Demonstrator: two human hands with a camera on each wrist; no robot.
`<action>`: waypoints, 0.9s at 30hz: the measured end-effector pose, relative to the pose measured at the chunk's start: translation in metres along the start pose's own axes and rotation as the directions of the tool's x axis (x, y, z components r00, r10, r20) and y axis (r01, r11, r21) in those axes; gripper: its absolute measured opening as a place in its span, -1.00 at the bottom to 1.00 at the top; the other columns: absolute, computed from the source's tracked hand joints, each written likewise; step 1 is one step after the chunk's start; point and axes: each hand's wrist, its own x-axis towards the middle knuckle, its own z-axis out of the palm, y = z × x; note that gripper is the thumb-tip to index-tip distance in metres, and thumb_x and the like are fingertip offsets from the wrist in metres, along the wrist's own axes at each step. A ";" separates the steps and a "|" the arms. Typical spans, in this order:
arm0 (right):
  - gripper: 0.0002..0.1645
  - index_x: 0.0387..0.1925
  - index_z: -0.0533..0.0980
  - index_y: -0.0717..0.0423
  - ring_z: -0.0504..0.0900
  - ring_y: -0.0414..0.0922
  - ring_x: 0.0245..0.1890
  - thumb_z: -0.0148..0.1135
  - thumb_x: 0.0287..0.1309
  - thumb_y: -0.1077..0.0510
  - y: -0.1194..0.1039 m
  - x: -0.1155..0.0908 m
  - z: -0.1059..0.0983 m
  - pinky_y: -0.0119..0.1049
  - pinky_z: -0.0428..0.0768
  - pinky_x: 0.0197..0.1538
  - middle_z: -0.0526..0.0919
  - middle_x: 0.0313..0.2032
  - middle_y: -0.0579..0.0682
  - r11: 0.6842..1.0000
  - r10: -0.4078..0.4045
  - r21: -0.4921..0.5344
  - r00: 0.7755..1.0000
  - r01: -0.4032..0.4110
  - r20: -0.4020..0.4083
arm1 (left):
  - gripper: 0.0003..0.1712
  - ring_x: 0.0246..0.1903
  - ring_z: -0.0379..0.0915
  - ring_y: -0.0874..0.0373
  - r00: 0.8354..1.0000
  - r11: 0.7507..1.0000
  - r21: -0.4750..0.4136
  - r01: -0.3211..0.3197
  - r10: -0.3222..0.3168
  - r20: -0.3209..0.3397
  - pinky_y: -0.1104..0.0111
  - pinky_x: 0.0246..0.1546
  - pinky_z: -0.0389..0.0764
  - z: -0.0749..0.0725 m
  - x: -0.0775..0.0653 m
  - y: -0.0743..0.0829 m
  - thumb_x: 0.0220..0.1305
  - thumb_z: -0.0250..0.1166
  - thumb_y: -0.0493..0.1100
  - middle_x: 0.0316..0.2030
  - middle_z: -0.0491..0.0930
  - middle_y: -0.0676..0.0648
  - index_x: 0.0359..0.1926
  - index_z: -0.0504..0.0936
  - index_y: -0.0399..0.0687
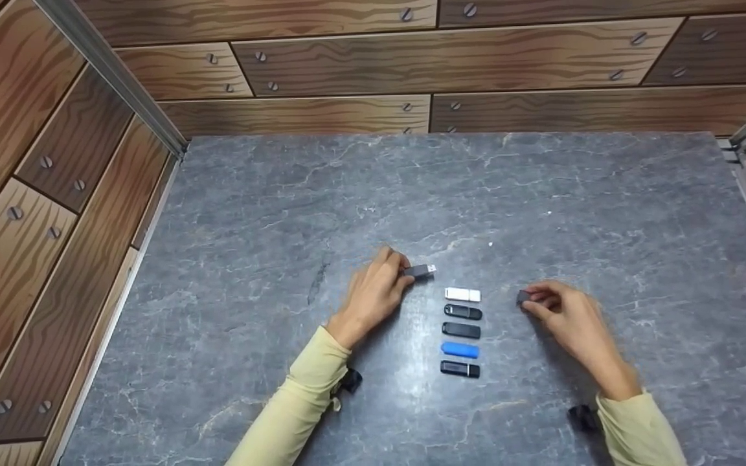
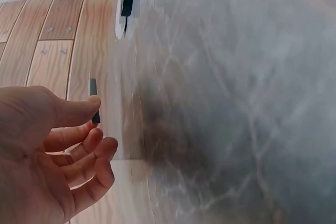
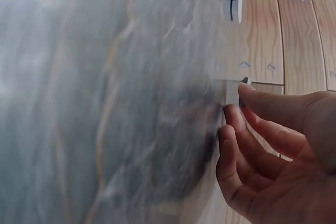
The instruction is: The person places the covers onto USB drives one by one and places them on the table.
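In the head view my left hand (image 1: 373, 288) pinches a dark USB stick (image 1: 418, 271) by its rear end; its bare metal plug points right. The left wrist view shows that stick (image 2: 93, 87) edge-on between thumb and fingers. Across from it, my right hand (image 1: 570, 320) holds a small dark cap (image 1: 522, 298) between thumb and fingertips, mostly hidden by the thumb in the right wrist view. Between the hands lies a column of capped USB sticks: a white one (image 1: 462, 295), a black one (image 1: 463, 312), another black one (image 1: 461, 330), a blue one (image 1: 460, 350) and a black one with a pale band (image 1: 460, 369).
The grey marbled tabletop (image 1: 269, 207) carries a few white specks (image 1: 490, 244) beyond the sticks. Wood-patterned panels (image 1: 334, 65) rise behind and to the left, with a metal post (image 1: 120, 77) at the back left corner.
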 end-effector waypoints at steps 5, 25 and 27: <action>-0.68 0.04 0.69 0.29 0.77 -0.24 -0.20 0.44 0.29 0.26 -0.010 -0.001 0.005 -0.61 0.60 -0.11 0.83 -0.12 0.23 0.996 0.009 0.089 1.000 -0.007 -0.020 | -0.80 -0.34 0.62 0.09 0.999 0.997 -0.055 -0.044 0.044 -0.005 0.20 -0.32 0.71 0.002 -0.004 0.005 0.47 0.34 -0.12 -0.21 0.68 -0.06 -0.02 0.65 -0.13; -0.67 0.02 0.70 0.34 0.67 -0.54 -0.28 0.48 0.22 0.31 -0.024 -0.007 0.025 -0.65 0.64 -0.15 0.82 -0.11 0.28 0.936 0.036 0.350 0.999 -0.041 0.021 | -0.77 -0.52 0.39 0.42 0.993 0.891 -0.453 -0.044 0.090 0.081 0.57 -0.47 0.48 0.010 -0.012 0.019 0.33 0.43 -0.29 -0.25 0.81 -0.15 -0.02 0.73 -0.25; -0.67 0.01 0.70 0.32 0.68 -0.52 -0.28 0.49 0.21 0.31 -0.025 -0.008 0.026 -0.63 0.65 -0.14 0.82 -0.11 0.27 0.933 0.038 0.358 0.999 -0.045 0.027 | -0.76 -0.52 0.41 0.41 0.992 0.883 -0.468 -0.035 0.088 0.093 0.57 -0.46 0.50 0.011 -0.012 0.021 0.32 0.45 -0.28 -0.25 0.81 -0.15 -0.01 0.73 -0.24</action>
